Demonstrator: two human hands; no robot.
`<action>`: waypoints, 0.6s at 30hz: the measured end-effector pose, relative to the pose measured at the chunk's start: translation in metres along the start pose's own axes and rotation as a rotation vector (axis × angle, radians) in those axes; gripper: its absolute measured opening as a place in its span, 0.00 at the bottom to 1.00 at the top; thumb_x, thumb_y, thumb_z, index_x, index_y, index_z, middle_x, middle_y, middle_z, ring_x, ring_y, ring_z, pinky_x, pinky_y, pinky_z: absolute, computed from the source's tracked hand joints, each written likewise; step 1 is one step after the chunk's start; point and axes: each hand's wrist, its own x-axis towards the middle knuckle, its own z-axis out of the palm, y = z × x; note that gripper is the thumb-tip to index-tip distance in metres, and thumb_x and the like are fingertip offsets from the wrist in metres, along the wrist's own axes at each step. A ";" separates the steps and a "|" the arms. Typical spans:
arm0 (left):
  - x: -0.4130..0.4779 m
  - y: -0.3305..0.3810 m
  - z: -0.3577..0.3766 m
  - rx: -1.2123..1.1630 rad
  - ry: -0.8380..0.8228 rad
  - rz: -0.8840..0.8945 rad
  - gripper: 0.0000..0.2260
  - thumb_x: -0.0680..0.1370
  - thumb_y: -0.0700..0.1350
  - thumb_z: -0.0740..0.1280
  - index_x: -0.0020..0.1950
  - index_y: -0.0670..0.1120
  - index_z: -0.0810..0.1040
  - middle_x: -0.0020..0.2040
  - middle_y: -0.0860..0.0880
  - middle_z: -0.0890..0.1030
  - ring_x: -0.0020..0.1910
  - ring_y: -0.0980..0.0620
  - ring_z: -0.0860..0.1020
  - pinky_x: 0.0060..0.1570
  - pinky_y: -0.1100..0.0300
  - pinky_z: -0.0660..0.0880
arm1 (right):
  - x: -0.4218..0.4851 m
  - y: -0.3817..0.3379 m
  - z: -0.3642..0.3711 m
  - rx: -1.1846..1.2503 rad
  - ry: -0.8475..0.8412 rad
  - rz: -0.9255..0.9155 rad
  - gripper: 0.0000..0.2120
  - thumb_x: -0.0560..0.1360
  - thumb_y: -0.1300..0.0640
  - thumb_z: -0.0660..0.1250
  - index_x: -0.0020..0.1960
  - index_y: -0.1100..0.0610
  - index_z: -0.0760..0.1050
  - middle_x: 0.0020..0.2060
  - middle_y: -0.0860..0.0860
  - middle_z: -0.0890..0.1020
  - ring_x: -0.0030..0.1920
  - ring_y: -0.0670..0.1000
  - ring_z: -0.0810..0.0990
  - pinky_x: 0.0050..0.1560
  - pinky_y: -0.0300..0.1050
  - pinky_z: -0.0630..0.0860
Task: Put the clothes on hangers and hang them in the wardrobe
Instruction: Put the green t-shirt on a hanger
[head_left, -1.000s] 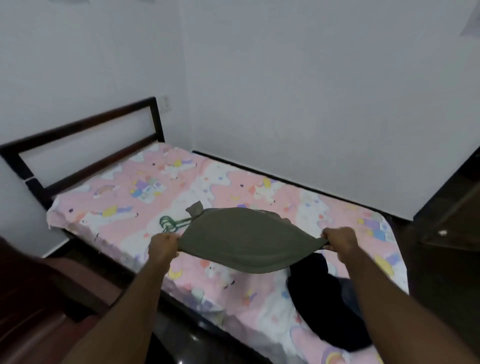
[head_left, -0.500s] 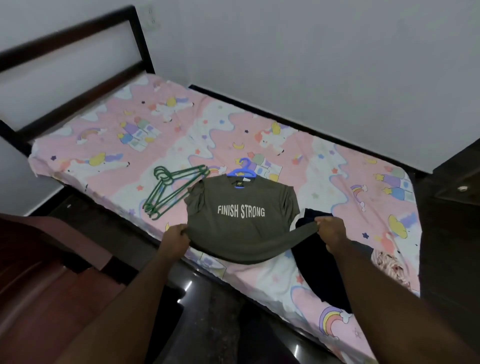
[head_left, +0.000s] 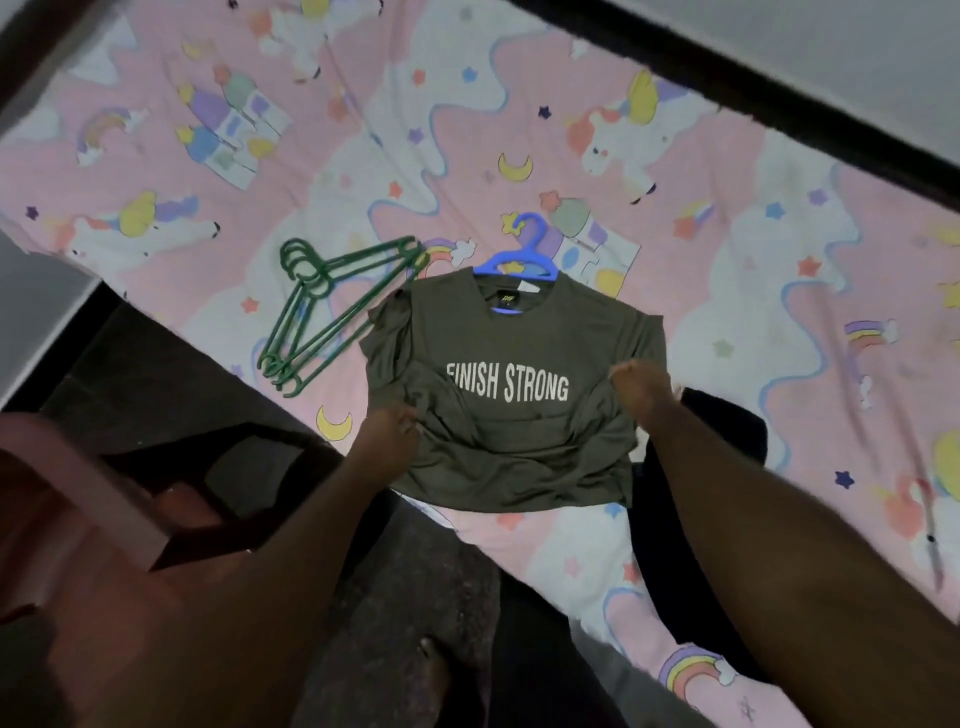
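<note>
An olive-green T-shirt (head_left: 498, 395) printed with "FINISH STRONG" lies face up at the centre of the frame, spread on a bed (head_left: 675, 218) covered by a pink sheet patterned with unicorns, rainbows, moons and stars. A blue hanger (head_left: 522, 249) sits at the shirt's neck, its hook pointing toward the top of the frame and its shoulders tucked inside the collar. The lower half of the shirt is rumpled into folds near the bed's edge.

The person's left hand (head_left: 387, 434) meets the shirt's lower left side, its grip closed on a bunch of fabric. The right hand (head_left: 641, 387) rests at the shirt's right side just below the sleeve; its fingers are hidden in the cloth, so whether this grip is pinching the fabric or only pressing it cannot be told. Both forearms reach in from the bottom of the frame.

Left of the shirt, a stack of green hangers (head_left: 327, 312) lies on the sheet, one end touching the shirt's left sleeve. A dark garment (head_left: 691, 499) lies on the bed at lower right, just beside the shirt and partly behind the right forearm. A dark bed frame rail (head_left: 779, 111) crosses the upper right, and a dark floor (head_left: 395, 597) fills the lower centre.
</note>
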 end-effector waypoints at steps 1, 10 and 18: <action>0.010 0.001 0.007 0.020 -0.023 0.003 0.13 0.79 0.38 0.62 0.61 0.38 0.78 0.58 0.39 0.80 0.59 0.40 0.77 0.51 0.61 0.69 | 0.018 -0.011 0.006 -0.037 -0.008 -0.029 0.15 0.81 0.59 0.57 0.61 0.64 0.77 0.58 0.62 0.80 0.61 0.61 0.76 0.58 0.46 0.72; 0.054 0.014 0.027 0.076 -0.149 0.001 0.11 0.80 0.39 0.63 0.55 0.32 0.78 0.53 0.34 0.80 0.53 0.38 0.79 0.51 0.53 0.72 | 0.137 -0.080 0.042 -0.272 0.107 -0.396 0.16 0.79 0.56 0.62 0.61 0.67 0.72 0.58 0.65 0.77 0.61 0.65 0.74 0.58 0.54 0.71; 0.043 -0.025 0.045 -0.052 -0.169 -0.073 0.07 0.79 0.42 0.65 0.54 0.43 0.80 0.44 0.49 0.81 0.43 0.53 0.78 0.47 0.58 0.74 | 0.181 -0.113 0.069 -0.460 0.199 -0.370 0.16 0.78 0.62 0.62 0.64 0.67 0.69 0.60 0.66 0.74 0.62 0.66 0.72 0.60 0.58 0.70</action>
